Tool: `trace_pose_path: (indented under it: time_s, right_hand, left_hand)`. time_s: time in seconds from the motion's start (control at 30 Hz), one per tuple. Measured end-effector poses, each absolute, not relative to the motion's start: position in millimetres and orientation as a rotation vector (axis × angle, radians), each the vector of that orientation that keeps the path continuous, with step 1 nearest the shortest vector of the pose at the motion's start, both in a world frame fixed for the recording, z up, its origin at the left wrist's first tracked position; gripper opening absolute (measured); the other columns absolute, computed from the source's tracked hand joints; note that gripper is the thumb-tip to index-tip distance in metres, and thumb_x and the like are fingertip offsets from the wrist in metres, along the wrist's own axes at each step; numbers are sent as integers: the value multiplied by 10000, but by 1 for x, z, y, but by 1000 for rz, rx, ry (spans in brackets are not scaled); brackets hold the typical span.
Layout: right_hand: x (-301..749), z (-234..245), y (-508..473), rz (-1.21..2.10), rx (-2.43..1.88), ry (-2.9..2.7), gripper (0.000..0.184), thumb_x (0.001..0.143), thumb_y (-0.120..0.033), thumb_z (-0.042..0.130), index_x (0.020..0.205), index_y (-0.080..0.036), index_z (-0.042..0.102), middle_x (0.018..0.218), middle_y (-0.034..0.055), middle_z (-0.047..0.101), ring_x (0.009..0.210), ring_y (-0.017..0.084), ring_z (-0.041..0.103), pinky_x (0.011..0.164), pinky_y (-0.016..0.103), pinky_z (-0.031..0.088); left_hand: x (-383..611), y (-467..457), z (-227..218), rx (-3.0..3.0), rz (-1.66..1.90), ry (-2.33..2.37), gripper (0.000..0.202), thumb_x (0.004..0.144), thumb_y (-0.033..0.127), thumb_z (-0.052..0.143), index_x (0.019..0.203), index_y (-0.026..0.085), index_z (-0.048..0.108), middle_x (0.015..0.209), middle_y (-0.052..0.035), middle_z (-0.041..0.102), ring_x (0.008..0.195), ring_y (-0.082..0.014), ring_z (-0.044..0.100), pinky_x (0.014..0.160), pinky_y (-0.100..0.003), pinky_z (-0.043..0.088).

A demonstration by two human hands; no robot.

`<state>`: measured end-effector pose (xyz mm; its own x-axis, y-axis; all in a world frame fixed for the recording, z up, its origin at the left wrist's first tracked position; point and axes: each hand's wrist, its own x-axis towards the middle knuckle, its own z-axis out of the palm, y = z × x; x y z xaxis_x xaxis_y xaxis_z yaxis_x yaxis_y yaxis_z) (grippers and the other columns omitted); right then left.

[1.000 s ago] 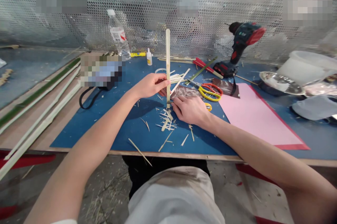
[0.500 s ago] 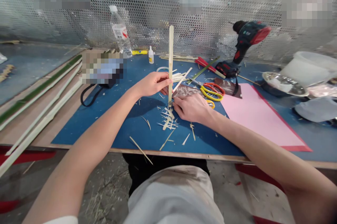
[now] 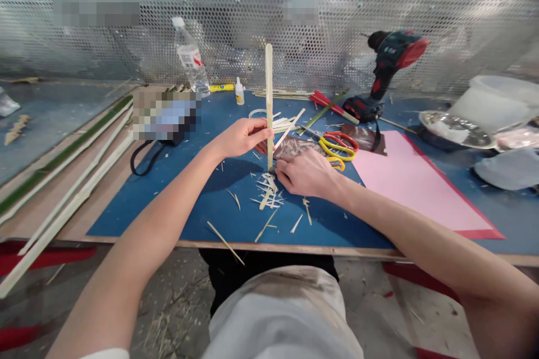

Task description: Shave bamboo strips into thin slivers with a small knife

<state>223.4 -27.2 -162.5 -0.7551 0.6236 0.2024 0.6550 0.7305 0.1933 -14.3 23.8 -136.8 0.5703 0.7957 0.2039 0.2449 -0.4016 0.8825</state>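
A pale bamboo strip stands upright on the blue mat. My left hand pinches it partway up between thumb and fingers. Low at the strip's foot, my right hand is closed with its fingertips near the strip; whatever it grips is mostly hidden by the fingers. Short bamboo shavings lie scattered just in front of the foot. Behind my hands are a small pile of cut strips and a brown sheet with shavings on it.
Scissors with red and yellow handles lie right of my right hand. A cordless drill, pink paper and a metal bowl are farther right. At the back stand a water bottle and glue bottle. Long bamboo lengths lie left.
Both hands keep nearly the same place at the strip. The view has shifted slightly; the strip still stands upright in my left hand.
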Motion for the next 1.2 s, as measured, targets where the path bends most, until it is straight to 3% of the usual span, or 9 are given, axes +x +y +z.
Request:
trace_pose_path:
  time_s: [0.17,0.43,0.93,1.2]
  right_hand:
    - [231,-171,-30,-383,-970,-2712,346,1056,-359,402,865,-196,640,815,19,714,600,141,519,597,373,151]
    - [227,-174,-27,-414,-988,-2541,367,1084,-345,383,966,-164,679,896,60,725,792,175,614,653,362,249]
    - [232,-166,-25,-404,-1050,-2433,336,1067,-346,416,941,-179,679,885,64,726,776,178,598,686,339,299]
    - [228,-157,-25,-581,-1030,-2396,351,1082,-351,392,966,-187,680,914,68,716,809,190,583,720,349,325]
  left_hand:
    - [-14,23,-135,1904,784,851,324,1018,484,607,987,170,680,911,-61,808,834,-234,815,747,-368,696]
    - [-12,22,-133,1905,785,866,343,1015,501,605,942,169,656,897,-61,803,818,-234,811,741,-369,689]
    - [-9,17,-131,1944,805,876,338,1002,489,611,943,165,690,877,-60,803,756,-203,787,719,-341,685]
    - [-4,6,-119,2035,811,903,304,977,448,637,870,170,699,797,-10,765,712,-164,763,682,-274,656]
